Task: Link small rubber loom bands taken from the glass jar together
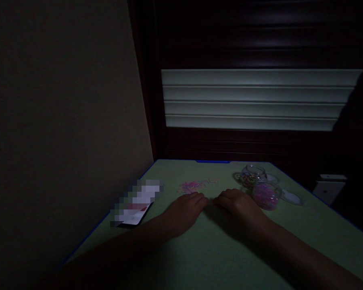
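Observation:
My left hand (188, 211) is closed over the green table, its fingertips pressed together and pointing right. Facing it, my right hand (236, 205) is closed too, with the fingers bent in a pinch. A narrow gap lies between the two sets of fingertips; whatever they hold is too small and dark to name. Just beyond my left hand lies a loose heap of thin pink and purple bands (193, 185). Beside my right hand stands a see-through jar (266, 195) filled with pink and purple pieces. Behind it is another glass jar (253, 176) with multicoloured pieces.
A phone-like device (136, 215), partly blurred out, lies at the table's left edge. Round lids (292, 197) lie right of the jars. The green tabletop (211, 257) meets a wall (78, 121) on the left and a dark slatted panel (245, 145) behind.

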A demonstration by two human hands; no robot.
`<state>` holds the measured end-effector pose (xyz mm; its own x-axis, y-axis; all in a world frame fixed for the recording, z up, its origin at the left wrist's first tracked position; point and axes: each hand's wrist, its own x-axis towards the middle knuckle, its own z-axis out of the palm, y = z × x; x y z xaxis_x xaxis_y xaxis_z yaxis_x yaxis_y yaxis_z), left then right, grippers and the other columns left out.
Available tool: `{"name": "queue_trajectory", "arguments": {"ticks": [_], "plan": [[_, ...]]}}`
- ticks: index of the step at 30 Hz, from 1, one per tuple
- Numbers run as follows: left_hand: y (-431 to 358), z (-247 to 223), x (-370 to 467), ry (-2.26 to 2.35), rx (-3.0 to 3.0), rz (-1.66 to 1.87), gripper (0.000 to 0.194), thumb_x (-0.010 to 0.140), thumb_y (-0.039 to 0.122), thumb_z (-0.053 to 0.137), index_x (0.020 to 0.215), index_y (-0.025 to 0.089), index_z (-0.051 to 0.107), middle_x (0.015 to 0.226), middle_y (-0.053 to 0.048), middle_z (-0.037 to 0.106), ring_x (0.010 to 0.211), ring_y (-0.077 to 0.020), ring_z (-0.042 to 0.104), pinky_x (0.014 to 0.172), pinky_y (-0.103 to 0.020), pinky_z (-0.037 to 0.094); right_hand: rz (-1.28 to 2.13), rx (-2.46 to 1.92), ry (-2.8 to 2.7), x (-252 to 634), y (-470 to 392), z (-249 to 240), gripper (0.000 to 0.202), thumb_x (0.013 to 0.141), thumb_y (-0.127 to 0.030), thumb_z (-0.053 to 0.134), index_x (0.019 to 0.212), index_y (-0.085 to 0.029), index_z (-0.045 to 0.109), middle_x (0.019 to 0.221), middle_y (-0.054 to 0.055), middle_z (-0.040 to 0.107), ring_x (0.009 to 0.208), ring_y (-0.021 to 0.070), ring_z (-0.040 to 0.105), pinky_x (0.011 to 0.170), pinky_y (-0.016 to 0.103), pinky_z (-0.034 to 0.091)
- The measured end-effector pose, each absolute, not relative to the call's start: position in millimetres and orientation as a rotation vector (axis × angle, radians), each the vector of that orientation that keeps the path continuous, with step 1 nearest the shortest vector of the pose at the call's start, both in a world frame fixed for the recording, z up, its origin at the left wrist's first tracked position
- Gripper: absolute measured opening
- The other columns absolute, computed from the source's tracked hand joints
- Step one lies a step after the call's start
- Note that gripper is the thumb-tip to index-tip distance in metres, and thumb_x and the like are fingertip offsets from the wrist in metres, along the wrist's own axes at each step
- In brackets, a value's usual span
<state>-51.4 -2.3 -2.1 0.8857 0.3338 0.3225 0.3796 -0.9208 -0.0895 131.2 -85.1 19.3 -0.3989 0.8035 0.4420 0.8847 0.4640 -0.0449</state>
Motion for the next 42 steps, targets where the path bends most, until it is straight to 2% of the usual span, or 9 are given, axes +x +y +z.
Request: {"name": "queue_trajectory", "arguments": {"ticks": [11, 30, 35, 42], "plan": [[-1.9, -1.8, -51.2, -0.567, -2.907, -0.445, 0.017, 0.090, 0.018, 0.033, 0.090, 0.017, 0.050, 0.084, -0.001, 0.054, 0.078, -0.0142, 0.050, 0.069, -0.027, 0.041, -0.313, -1.401, -2.359, 130.6, -87.5, 21.5, 0.017, 0.081, -0.015, 0.044, 0.088, -0.017, 0.060, 0.076, 0.003, 0.059, 0.071, 0.0126, 0.049, 0.068, 0.025, 0.032], [-0.4, -3.8, -50.9, -0.524, -2.891, -0.447, 0.019, 0.090, 0.019, 0.032, 0.092, 0.016, 0.051, 0.084, -0.002, 0.054, 0.078, -0.0146, 0.050, 0.069, -0.028, 0.041, -0.415, -1.438, -2.296, 133.7, -87.7, 24.6, 0.019, 0.082, -0.014, 0.043, 0.087, -0.016, 0.061, 0.072, 0.003, 0.057, 0.067, 0.0118, 0.047, 0.064, 0.025, 0.030], [-0.3, -3.5, -51.2, -0.505, -2.906, -0.450, 0.016, 0.089, 0.017, 0.034, 0.092, 0.016, 0.050, 0.085, -0.002, 0.054, 0.078, -0.0144, 0.050, 0.070, -0.028, 0.042, -0.447, -1.521, -2.262, 135.7, -87.9, 25.2, 0.017, 0.080, -0.013, 0.044, 0.076, -0.016, 0.060, 0.069, 0.003, 0.057, 0.065, 0.0116, 0.048, 0.061, 0.024, 0.029], [-2.0, -2.5, -52.3, -0.515, -2.904, -0.429, 0.014, 0.087, 0.013, 0.036, 0.091, 0.017, 0.049, 0.088, -0.002, 0.055, 0.081, -0.0141, 0.050, 0.074, -0.027, 0.041, -0.578, -1.797, -2.175, 139.4, -85.6, 28.3, 0.021, 0.083, -0.015, 0.041, 0.073, -0.018, 0.059, 0.071, 0.003, 0.060, 0.067, 0.0142, 0.053, 0.060, 0.025, 0.030]]}}
